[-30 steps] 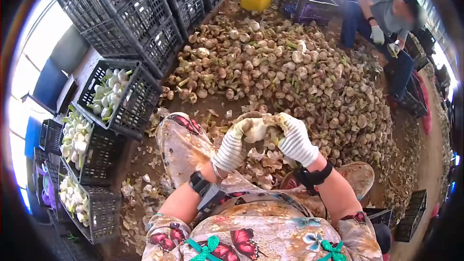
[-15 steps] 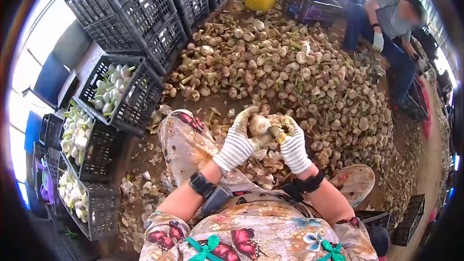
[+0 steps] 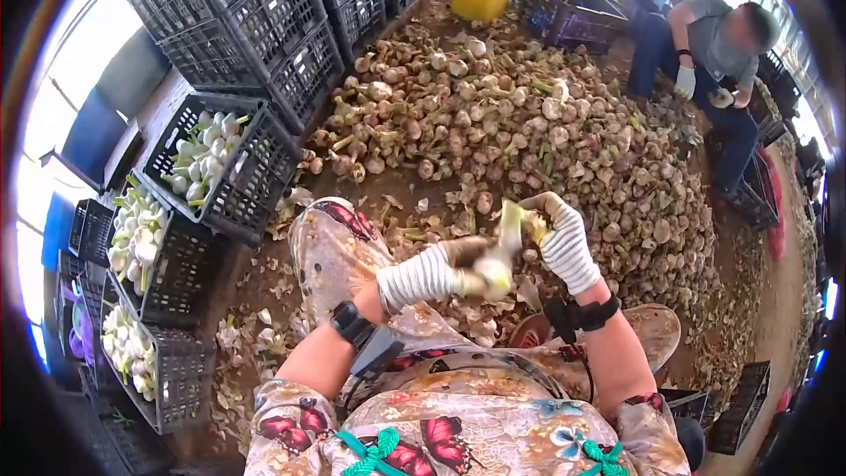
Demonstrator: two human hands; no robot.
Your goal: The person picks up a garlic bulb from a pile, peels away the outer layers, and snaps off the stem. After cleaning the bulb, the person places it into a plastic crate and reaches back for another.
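Step in hand, by my judgement: stripping the outer covering from one garlic bulb [image 3: 492, 277]. My left hand [image 3: 432, 271], gloved, is closed around that bulb and holds it above my lap, in front of my left knee. My right hand [image 3: 566, 245], also gloved, is raised just beside it, fingertips pinched together on a pale strip [image 3: 509, 222] that runs up from the bulb. The strip appears partly torn away but attached at its lower end. The next move, as I assess it, calls for a firm hold on the bulb and a steady pull away from it, so the strip parts cleanly rather than snapping short. The heap of unpeeled garlic [image 3: 529, 123] lies on the ground ahead. Black crates [image 3: 257, 196] of white cleaned bulbs stand to my left, and loose peelings [image 3: 251, 348] litter the floor near them. A co-worker [image 3: 716, 40] sits at the far side of the heap. Limits of observation: both hands and the bulb are motion-blurred. My left fingers cover most of the bulb, so how much covering remains cannot be determined. Whether the strip is skin or stalk cannot be told. The lens rim cuts off the outer crates.
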